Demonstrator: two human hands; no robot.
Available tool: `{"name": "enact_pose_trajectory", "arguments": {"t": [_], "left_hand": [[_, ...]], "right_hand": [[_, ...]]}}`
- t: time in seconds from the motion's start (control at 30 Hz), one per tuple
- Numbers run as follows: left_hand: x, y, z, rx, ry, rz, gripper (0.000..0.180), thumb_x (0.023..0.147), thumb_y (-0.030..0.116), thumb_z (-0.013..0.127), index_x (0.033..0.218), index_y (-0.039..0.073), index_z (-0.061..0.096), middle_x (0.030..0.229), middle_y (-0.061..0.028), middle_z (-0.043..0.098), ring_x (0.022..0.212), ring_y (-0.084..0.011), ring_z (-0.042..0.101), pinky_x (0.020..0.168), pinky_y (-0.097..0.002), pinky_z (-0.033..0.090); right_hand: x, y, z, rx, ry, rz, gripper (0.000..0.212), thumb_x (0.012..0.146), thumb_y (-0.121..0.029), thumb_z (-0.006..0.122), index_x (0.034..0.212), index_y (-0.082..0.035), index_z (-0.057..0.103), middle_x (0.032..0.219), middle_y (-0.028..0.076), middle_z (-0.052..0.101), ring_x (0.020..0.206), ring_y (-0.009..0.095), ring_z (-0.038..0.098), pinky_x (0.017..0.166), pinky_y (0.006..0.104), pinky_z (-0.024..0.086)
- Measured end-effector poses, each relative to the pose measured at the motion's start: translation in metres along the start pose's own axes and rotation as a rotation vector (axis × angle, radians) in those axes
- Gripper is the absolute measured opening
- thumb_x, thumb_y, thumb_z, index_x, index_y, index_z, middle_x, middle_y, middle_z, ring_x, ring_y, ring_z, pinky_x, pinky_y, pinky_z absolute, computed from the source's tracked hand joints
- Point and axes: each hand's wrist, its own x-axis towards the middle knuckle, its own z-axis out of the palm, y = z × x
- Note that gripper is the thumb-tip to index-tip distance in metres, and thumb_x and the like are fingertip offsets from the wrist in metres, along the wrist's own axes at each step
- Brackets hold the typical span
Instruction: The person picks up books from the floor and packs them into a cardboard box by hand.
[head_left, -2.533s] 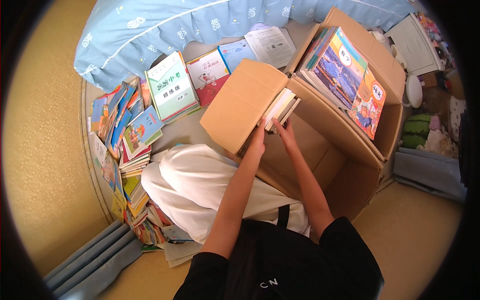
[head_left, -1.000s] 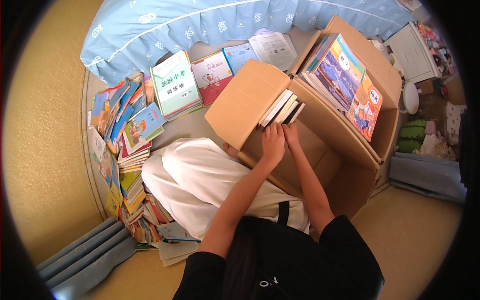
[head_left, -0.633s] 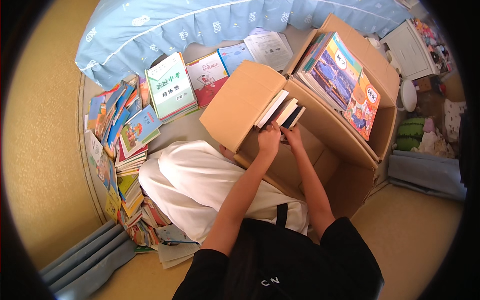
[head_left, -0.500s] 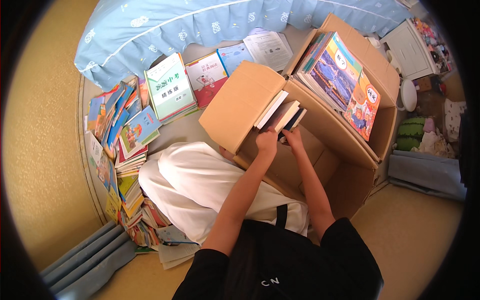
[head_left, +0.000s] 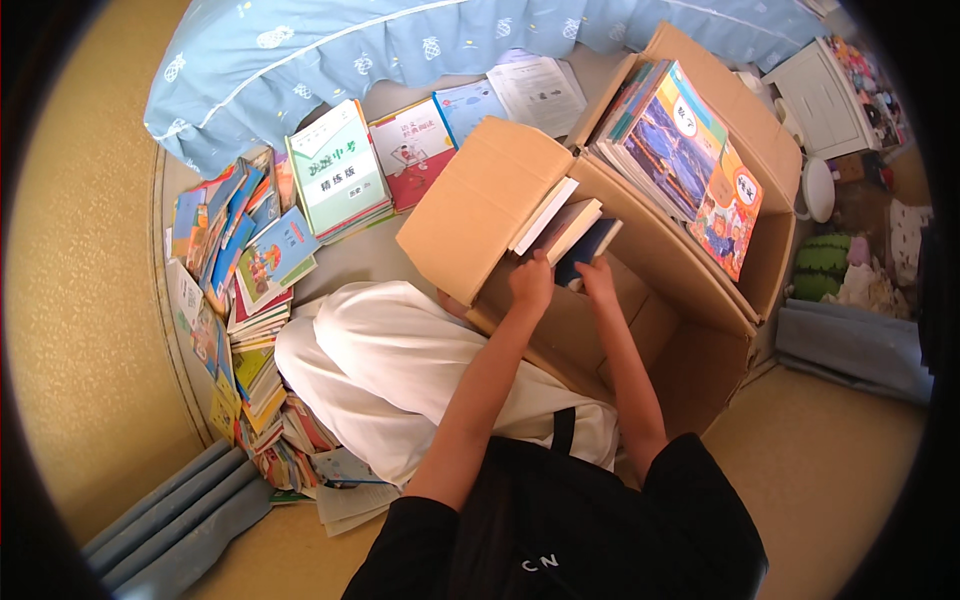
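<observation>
The cardboard box (head_left: 484, 190) stands in front of the person, mouth up; the books in hand are at its near compartment, just beside its raised left flap, tilted and fanned apart. The left hand (head_left: 532, 285) is narrow, curled at the lower edge of a brown book (head_left: 566, 234), thumb on the cover; its fingers underneath are hidden. The right hand (head_left: 597, 278) pinches a navy book (head_left: 591, 246) by its lower right corner; a white book (head_left: 541, 216) leans nearest the flap, and no finger clearly holds it. In the box's far compartment lie a textbook stack (head_left: 672, 150) and an orange textbook (head_left: 728, 222); beyond the flap, to the box's left, sit a green-covered stack (head_left: 340, 172) and a red and white book (head_left: 411, 158); farther left is a loose book heap (head_left: 222, 235).

The brown and navy books look thick and compact, so they probably feel solid for their size; the covers seem fairly stiff, the page blocks softer and likely to splay; smooth covers may slide over one another. A sound hold would be across the spine, thumb on one cover and fingers on the other; a single corner could bend or let the book swing open.
</observation>
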Motion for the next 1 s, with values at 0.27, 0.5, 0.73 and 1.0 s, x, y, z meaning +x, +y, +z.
{"name": "enact_pose_trajectory", "arguments": {"t": [0.27, 0.5, 0.73, 1.0], "left_hand": [[0.004, -0.016, -0.019, -0.012, -0.012, -0.077, 0.02, 0.075, 0.02, 0.055, 0.082, 0.003, 0.048, 0.063, -0.0151, 0.06, 0.062, -0.0308, 0.061, 0.055, -0.0403, 0.049], [-0.008, -0.012, -0.003, 0.01, -0.064, -0.034, 0.019, 0.074, 0.017, 0.053, 0.086, 0.002, 0.051, 0.065, -0.0142, 0.061, 0.063, -0.0296, 0.061, 0.054, -0.04, 0.048], [-0.018, -0.02, 0.025, -0.163, 0.08, 0.146, 0.018, 0.075, 0.019, 0.051, 0.086, 0.007, 0.06, 0.074, -0.0114, 0.062, 0.068, -0.0273, 0.06, 0.057, -0.0391, 0.046], [-0.018, -0.008, 0.013, -0.36, 0.197, 0.102, 0.016, 0.077, 0.021, 0.048, 0.084, 0.011, 0.059, 0.08, -0.0099, 0.062, 0.07, -0.0295, 0.059, 0.058, -0.0394, 0.046]], "right_hand": [[-0.135, -0.086, -0.111, 0.164, -0.083, -0.355, 0.033, 0.074, 0.0, 0.049, 0.107, 0.004, 0.048, 0.096, 0.007, 0.056, 0.086, 0.012, 0.051, 0.077, 0.0252, 0.04], [-0.18, -0.11, -0.124, 0.367, -0.064, -0.386, 0.044, 0.076, 0.003, 0.045, 0.12, 0.005, 0.038, 0.111, 0.01, 0.05, 0.102, 0.017, 0.047, 0.088, 0.0279, 0.035], [-0.161, -0.087, -0.047, 0.43, -0.04, -0.347, 0.039, 0.08, -0.001, 0.048, 0.117, 0.005, 0.039, 0.107, 0.008, 0.05, 0.096, 0.014, 0.047, 0.085, 0.0258, 0.036], [-0.11, -0.096, -0.01, 0.232, 0.003, -0.272, 0.024, 0.079, -0.012, 0.052, 0.099, 0.001, 0.048, 0.077, 0.002, 0.053, 0.064, 0.008, 0.048, 0.054, 0.0228, 0.04]]}}
